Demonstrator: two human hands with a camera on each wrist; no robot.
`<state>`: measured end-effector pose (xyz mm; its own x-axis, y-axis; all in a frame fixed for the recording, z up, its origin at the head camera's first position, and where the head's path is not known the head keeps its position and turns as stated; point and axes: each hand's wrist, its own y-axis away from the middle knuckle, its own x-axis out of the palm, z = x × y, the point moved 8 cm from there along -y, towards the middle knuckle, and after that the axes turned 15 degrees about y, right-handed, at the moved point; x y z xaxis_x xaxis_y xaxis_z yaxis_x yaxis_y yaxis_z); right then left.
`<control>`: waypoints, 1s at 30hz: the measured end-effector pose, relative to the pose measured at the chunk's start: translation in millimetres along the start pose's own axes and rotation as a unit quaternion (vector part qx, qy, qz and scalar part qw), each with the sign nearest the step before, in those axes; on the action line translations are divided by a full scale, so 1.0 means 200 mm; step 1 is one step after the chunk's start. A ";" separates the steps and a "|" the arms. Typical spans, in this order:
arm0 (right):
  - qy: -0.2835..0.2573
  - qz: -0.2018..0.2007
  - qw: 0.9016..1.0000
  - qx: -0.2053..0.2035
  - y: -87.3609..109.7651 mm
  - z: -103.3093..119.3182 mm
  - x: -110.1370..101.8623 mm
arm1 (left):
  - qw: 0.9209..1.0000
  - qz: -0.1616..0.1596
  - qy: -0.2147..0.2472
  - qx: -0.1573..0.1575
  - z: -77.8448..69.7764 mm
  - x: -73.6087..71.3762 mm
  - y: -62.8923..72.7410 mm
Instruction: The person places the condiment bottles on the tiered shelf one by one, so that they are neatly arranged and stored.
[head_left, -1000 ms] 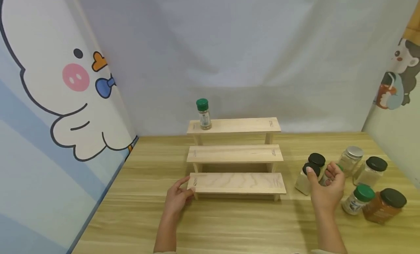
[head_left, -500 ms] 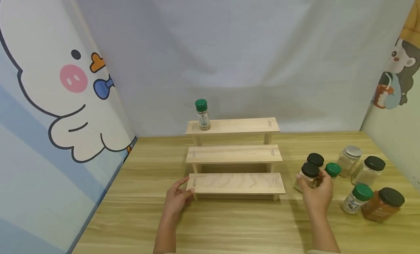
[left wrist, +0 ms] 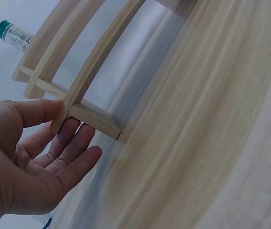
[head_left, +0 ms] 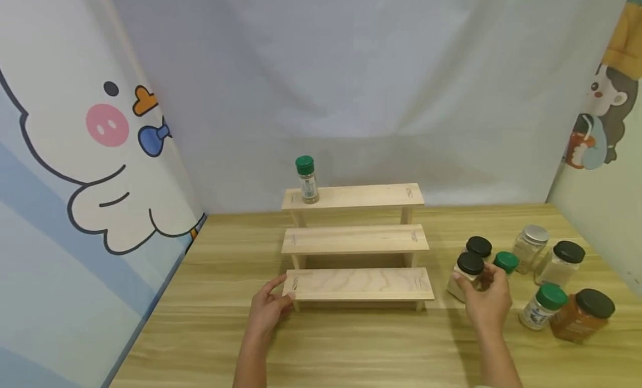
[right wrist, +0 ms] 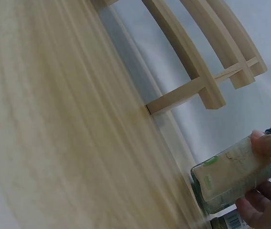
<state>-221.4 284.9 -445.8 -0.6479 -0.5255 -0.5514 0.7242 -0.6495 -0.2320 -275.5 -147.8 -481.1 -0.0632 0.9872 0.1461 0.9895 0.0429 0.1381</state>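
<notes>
A three-step wooden rack (head_left: 357,285) stands on the table. My left hand (head_left: 264,313) holds the left end of its lowest shelf; in the left wrist view the thumb lies on the board (left wrist: 85,78) with fingers beneath. To the rack's right, my right hand (head_left: 487,307) grips a square clear spice jar (head_left: 457,287) with a black lid and pale contents, thumb on one side and fingers on the other. In the right wrist view this jar (right wrist: 235,169) shows a green-marked label. A green-capped spice bottle (head_left: 308,188) stands upright on the top shelf's left end.
Close behind the held jar are another black-lidded jar (head_left: 478,246) and a green-capped bottle (head_left: 506,262). Further right stand a silver-lidded jar (head_left: 529,251), a black-lidded jar (head_left: 557,271), a green-capped shaker (head_left: 536,314) and a reddish-brown jar (head_left: 574,321).
My right hand has moved left and come down onto the front black-lidded jar, now gripping it. My left hand stays on the lowest shelf's end. The head view has shifted slightly.
</notes>
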 end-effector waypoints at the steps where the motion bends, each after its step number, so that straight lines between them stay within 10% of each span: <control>1: 0.002 0.001 1.000 0.002 0.00 0.00 0.00 | 1.000 -0.001 -0.001 -0.001 0.00 0.00 0.00; 30: -0.104 0.057 0.992 -0.040 -0.04 0.38 -0.04 | 0.997 -0.039 -0.050 0.036 -0.02 0.01 -0.01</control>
<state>-239.9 252.0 -379.7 -0.5893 -0.7007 -0.4021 0.8067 -0.5377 -0.2453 -278.9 -146.7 -476.6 -0.1308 0.9906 0.0388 0.9890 0.1277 0.0747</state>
